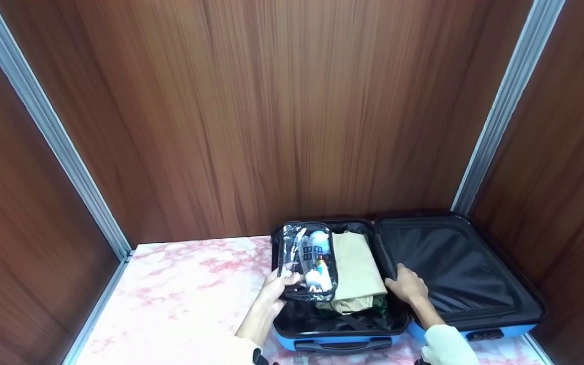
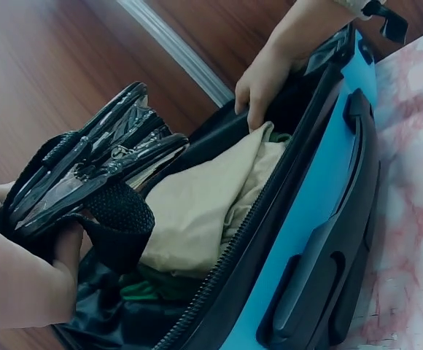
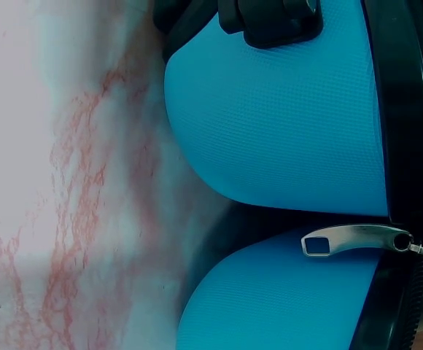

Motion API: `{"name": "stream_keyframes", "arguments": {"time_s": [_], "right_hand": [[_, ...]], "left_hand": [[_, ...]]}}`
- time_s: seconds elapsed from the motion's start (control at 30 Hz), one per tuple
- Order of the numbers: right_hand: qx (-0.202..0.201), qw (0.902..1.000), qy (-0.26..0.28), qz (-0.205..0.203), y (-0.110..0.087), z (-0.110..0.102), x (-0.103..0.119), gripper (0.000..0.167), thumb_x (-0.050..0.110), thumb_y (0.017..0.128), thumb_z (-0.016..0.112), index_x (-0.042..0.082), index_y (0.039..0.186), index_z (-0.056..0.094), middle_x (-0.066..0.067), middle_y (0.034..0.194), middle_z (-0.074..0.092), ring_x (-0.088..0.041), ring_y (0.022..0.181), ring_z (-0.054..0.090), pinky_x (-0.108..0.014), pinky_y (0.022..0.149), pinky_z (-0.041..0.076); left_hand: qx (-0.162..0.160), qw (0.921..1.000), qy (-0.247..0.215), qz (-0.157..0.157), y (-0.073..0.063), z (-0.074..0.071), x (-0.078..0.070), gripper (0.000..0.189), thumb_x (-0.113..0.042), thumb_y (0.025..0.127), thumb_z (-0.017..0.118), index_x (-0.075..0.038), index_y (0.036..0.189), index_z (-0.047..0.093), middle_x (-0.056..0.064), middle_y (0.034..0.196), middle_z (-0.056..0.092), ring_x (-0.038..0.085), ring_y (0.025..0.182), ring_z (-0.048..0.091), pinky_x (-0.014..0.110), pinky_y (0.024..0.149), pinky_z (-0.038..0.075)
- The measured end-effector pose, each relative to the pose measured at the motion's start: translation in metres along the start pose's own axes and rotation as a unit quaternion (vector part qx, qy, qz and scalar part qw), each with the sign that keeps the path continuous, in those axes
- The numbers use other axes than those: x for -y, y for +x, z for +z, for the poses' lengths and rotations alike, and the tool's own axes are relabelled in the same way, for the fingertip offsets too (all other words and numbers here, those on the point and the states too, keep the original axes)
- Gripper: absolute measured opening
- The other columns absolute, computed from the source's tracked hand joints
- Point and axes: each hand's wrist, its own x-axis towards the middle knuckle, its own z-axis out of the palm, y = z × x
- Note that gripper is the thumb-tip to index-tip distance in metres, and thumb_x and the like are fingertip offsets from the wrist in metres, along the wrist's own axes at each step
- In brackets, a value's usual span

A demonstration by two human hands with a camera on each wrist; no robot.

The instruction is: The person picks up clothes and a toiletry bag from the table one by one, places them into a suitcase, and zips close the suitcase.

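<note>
A clear toiletry bag [image 1: 306, 261] with black edging and small bottles inside is tilted up over the left part of the open suitcase [image 1: 342, 332]. My left hand [image 1: 271, 294] grips its near left corner, thumb on top. In the left wrist view the bag [image 2: 95, 164] appears edge-on, with a black strap loop below. Folded beige clothing [image 1: 358, 266] lies beside it in the case, with some green cloth underneath. At the seam between the halves, my right hand [image 1: 408, 286] pinches a raised black lining flap [image 1: 384, 248]. The right wrist view does not show that hand.
The suitcase's other half [image 1: 454, 268], lined in black, lies open at the right. A black handle [image 1: 342, 346] is on the blue front side. A metal zipper pull [image 3: 357, 239] hangs between the halves. Pink marbled tabletop [image 1: 195, 294] extends left; wood-patterned walls [image 1: 271, 111] stand behind.
</note>
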Motion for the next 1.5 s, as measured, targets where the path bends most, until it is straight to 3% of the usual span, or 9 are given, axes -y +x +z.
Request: {"name": "stream_keyframes", "arguments": {"time_s": [0.47, 0.8, 1.03, 1.2, 1.37, 1.43, 1.5], "right_hand": [[0.006, 1.0000, -0.003, 0.007, 0.001, 0.000, 0.001, 0.063, 0.028, 0.095, 0.058, -0.009, 0.143, 0.042, -0.033, 0.135, 0.055, -0.054, 0.112, 0.057, -0.063, 0.090, 0.048], [0.001, 1.0000, -0.003, 0.007, 0.001, 0.000, 0.000, 0.064, 0.028, 0.094, 0.058, -0.010, 0.143, 0.042, -0.034, 0.136, 0.054, -0.055, 0.114, 0.055, -0.064, 0.092, 0.047], [0.007, 0.9999, 0.003, 0.009, -0.002, 0.002, 0.001, 0.065, 0.028, 0.095, 0.058, -0.010, 0.145, 0.041, -0.033, 0.137, 0.053, -0.055, 0.114, 0.056, -0.064, 0.092, 0.048], [0.002, 1.0000, 0.005, 0.004, 0.001, 0.000, 0.005, 0.065, 0.029, 0.095, 0.058, -0.009, 0.145, 0.041, -0.033, 0.138, 0.053, -0.055, 0.115, 0.056, -0.063, 0.093, 0.047], [0.006, 1.0000, 0.002, 0.004, 0.002, -0.001, 0.008, 0.065, 0.028, 0.095, 0.058, -0.009, 0.145, 0.041, -0.033, 0.138, 0.053, -0.054, 0.115, 0.056, -0.063, 0.092, 0.048], [0.006, 1.0000, 0.001, 0.005, 0.001, -0.001, 0.008, 0.064, 0.027, 0.095, 0.058, -0.010, 0.145, 0.041, -0.033, 0.138, 0.053, -0.054, 0.114, 0.056, -0.062, 0.092, 0.048], [0.003, 1.0000, 0.000, 0.003, 0.001, -0.001, 0.009, 0.064, 0.027, 0.095, 0.058, -0.010, 0.144, 0.041, -0.033, 0.137, 0.054, -0.054, 0.113, 0.057, -0.062, 0.091, 0.049]], "left_hand": [[-0.026, 0.9982, -0.014, -0.052, 0.022, -0.009, 0.023, 0.038, 0.007, 0.092, 0.052, 0.009, 0.130, 0.048, 0.000, 0.076, 0.067, 0.008, 0.072, 0.066, 0.023, 0.066, 0.057], [-0.031, 0.9951, -0.032, -0.089, 0.033, -0.007, 0.030, 0.047, 0.004, 0.095, 0.048, 0.007, 0.141, 0.040, -0.001, 0.077, 0.067, 0.008, 0.065, 0.065, 0.016, 0.057, 0.052], [-0.044, 0.9915, -0.008, -0.122, 0.031, -0.009, 0.031, 0.047, -0.002, 0.097, 0.048, 0.000, 0.143, 0.040, -0.005, 0.074, 0.068, 0.005, 0.062, 0.063, 0.018, 0.059, 0.051], [-0.068, 0.9896, 0.019, -0.125, 0.032, -0.009, 0.028, 0.037, -0.007, 0.097, 0.051, -0.001, 0.133, 0.048, -0.007, 0.073, 0.070, 0.006, 0.064, 0.064, 0.024, 0.067, 0.049], [-0.112, 0.9835, 0.074, -0.121, 0.032, -0.009, 0.030, 0.011, -0.009, 0.096, 0.054, -0.004, 0.104, 0.060, -0.007, 0.067, 0.068, 0.007, 0.060, 0.064, 0.029, 0.065, 0.049], [-0.137, 0.9764, 0.123, -0.114, 0.031, -0.008, 0.032, 0.010, -0.010, 0.094, 0.056, -0.002, 0.100, 0.060, -0.004, 0.069, 0.066, 0.009, 0.061, 0.063, 0.032, 0.066, 0.050], [-0.156, 0.9643, 0.194, -0.091, 0.030, -0.006, 0.034, 0.019, -0.009, 0.092, 0.058, 0.005, 0.104, 0.059, 0.006, 0.080, 0.067, 0.015, 0.068, 0.063, 0.038, 0.070, 0.053]]}}
